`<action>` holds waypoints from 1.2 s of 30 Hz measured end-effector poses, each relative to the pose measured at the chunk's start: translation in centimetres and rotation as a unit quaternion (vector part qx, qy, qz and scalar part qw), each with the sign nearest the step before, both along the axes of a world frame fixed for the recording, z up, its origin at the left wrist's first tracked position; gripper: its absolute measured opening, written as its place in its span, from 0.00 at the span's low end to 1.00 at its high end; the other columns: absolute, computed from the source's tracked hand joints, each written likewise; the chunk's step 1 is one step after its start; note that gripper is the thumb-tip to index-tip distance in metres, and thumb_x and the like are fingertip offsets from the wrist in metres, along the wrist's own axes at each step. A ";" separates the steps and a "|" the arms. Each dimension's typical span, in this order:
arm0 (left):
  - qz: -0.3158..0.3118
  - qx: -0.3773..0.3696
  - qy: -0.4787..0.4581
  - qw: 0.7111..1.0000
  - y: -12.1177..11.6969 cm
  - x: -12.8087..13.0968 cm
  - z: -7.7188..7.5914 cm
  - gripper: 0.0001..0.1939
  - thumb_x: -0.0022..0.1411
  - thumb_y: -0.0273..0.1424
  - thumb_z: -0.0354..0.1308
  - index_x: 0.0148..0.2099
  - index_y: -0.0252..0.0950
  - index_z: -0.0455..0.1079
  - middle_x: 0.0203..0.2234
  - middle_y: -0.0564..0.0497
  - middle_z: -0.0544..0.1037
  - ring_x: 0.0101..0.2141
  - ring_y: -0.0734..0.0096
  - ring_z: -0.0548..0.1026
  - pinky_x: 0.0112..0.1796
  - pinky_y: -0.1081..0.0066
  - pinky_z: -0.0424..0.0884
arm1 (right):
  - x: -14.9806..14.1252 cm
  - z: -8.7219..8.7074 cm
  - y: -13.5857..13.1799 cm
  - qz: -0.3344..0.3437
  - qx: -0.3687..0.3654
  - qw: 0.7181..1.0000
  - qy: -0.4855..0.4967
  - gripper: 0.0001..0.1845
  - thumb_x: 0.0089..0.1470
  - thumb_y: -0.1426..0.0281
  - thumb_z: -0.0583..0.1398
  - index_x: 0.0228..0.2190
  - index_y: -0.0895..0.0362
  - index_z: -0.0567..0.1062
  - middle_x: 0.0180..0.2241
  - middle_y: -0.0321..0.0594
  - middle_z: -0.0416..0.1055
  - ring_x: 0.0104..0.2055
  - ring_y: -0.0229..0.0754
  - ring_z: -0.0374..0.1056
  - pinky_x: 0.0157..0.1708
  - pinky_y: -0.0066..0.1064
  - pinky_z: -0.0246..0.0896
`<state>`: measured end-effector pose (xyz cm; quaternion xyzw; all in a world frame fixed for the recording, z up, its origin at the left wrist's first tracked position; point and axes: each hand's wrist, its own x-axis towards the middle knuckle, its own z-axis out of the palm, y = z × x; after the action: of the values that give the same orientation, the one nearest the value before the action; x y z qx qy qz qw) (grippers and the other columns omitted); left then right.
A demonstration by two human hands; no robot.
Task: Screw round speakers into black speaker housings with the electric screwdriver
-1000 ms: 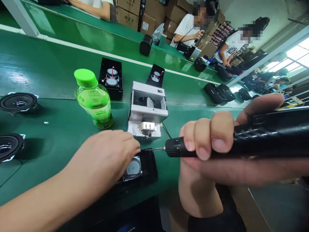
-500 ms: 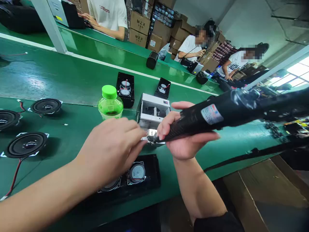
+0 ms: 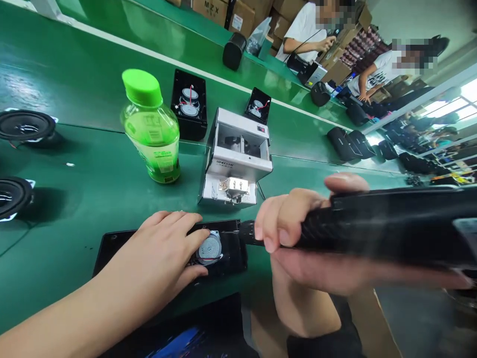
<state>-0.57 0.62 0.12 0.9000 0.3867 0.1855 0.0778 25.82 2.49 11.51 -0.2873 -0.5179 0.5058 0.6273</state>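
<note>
My right hand (image 3: 290, 228) is closed around a black electric screwdriver (image 3: 376, 223), held almost level. Its thin bit reaches left to the upper right corner of a small round speaker (image 3: 209, 247) with a silver back. That speaker sits in a long black speaker panel (image 3: 233, 261) lying on the bench. Across the panel's left part lies my left hand (image 3: 173, 243), fingers spread, with forefinger and thumb on either side of the speaker. The hand hides much of the panel's left half. Whether a screw is on the bit is too small to tell.
Just beyond the panel stands a grey screw feeder (image 3: 242, 161), with a green-capped bottle (image 3: 151, 129) left of it. Two black speaker housings (image 3: 179, 119) with speakers are behind. Loose black speakers (image 3: 28, 124) lie at left. Co-workers (image 3: 305, 32) sit across the green bench.
My right hand has brought the screwdriver from the feeder's front down to the speaker. The left hand has left the feeder and now rests spread on the panel. The view has tilted downward.
</note>
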 end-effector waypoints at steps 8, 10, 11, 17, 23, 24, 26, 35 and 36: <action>-0.014 0.005 0.003 1.000 0.3 0.1 0.2 0.27 0.60 0.37 0.92 0.58 0.44 0.89 0.57 0.43 0.94 0.49 0.39 0.93 0.46 0.40 0.85 | 0.0 -3.7 0.7 0.046 -0.030 0.998 0.006 0.25 0.74 0.36 0.77 0.57 0.37 0.94 0.30 0.31 0.87 0.26 0.46 0.79 0.29 0.41 0.82; -0.017 0.009 0.005 1.000 0.1 0.3 0.3 0.26 0.60 0.39 0.92 0.56 0.43 0.88 0.56 0.43 0.93 0.47 0.41 0.93 0.45 0.40 0.85 | 0.3 -3.6 0.8 0.053 -0.038 0.998 -0.001 0.21 0.76 0.38 0.76 0.57 0.36 0.94 0.30 0.31 0.86 0.27 0.46 0.80 0.31 0.41 0.83; -0.017 0.010 0.007 1.000 0.0 0.3 0.4 0.25 0.60 0.39 0.91 0.56 0.43 0.88 0.56 0.43 0.93 0.47 0.41 0.93 0.44 0.40 0.84 | 0.5 -3.5 0.8 0.064 -0.043 0.997 -0.011 0.20 0.77 0.39 0.76 0.57 0.35 0.94 0.31 0.31 0.87 0.29 0.46 0.81 0.32 0.43 0.84; -0.006 0.002 0.020 1.000 -0.3 0.3 0.5 0.18 0.67 0.39 0.85 0.56 0.45 0.89 0.56 0.43 0.93 0.48 0.41 0.92 0.43 0.41 0.83 | 0.8 -3.3 0.9 0.072 -0.045 0.995 -0.053 0.27 0.73 0.30 0.73 0.58 0.31 0.94 0.32 0.30 0.88 0.31 0.43 0.83 0.35 0.43 0.85; 0.003 -0.015 0.027 1.000 -0.1 0.2 0.6 0.18 0.67 0.39 0.86 0.56 0.46 0.90 0.56 0.44 0.93 0.48 0.41 0.92 0.43 0.42 0.82 | -0.5 -4.4 1.2 0.048 -0.029 0.997 -0.047 0.29 0.73 0.29 0.73 0.53 0.37 0.92 0.29 0.29 0.86 0.26 0.43 0.81 0.28 0.39 0.80; 0.005 -0.023 0.029 0.999 -0.1 0.2 0.6 0.18 0.68 0.40 0.86 0.57 0.46 0.90 0.57 0.44 0.93 0.49 0.40 0.92 0.44 0.43 0.82 | -0.8 -4.7 1.3 0.037 -0.013 0.998 -0.040 0.30 0.73 0.28 0.72 0.53 0.38 0.91 0.27 0.29 0.85 0.25 0.42 0.80 0.26 0.37 0.77; 0.005 -0.038 0.034 0.999 0.1 0.3 0.5 0.19 0.68 0.40 0.86 0.58 0.46 0.91 0.56 0.44 0.93 0.50 0.40 0.92 0.44 0.44 0.82 | -1.4 -5.2 1.6 0.024 0.007 0.999 -0.028 0.34 0.73 0.26 0.70 0.52 0.40 0.90 0.25 0.28 0.82 0.22 0.42 0.76 0.23 0.36 0.72; 0.026 -0.091 0.060 0.994 0.8 0.9 0.9 0.24 0.65 0.41 0.91 0.59 0.47 0.93 0.52 0.46 0.92 0.48 0.44 0.91 0.45 0.47 0.78 | -2.6 -7.5 1.8 0.026 0.035 0.999 -0.014 0.42 0.67 0.23 0.72 0.55 0.45 0.90 0.29 0.29 0.82 0.23 0.43 0.77 0.23 0.37 0.72; 0.030 -0.097 0.067 0.993 0.8 0.9 1.0 0.23 0.66 0.42 0.91 0.60 0.48 0.93 0.53 0.47 0.92 0.49 0.44 0.91 0.45 0.48 0.78 | -2.7 -7.8 1.6 0.019 0.041 0.999 -0.011 0.42 0.67 0.23 0.72 0.56 0.45 0.90 0.29 0.29 0.82 0.23 0.44 0.78 0.24 0.37 0.73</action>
<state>0.37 1.40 1.14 0.8866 0.4340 0.0890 0.1333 23.14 4.05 3.72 -0.2572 -0.5501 0.4930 0.6231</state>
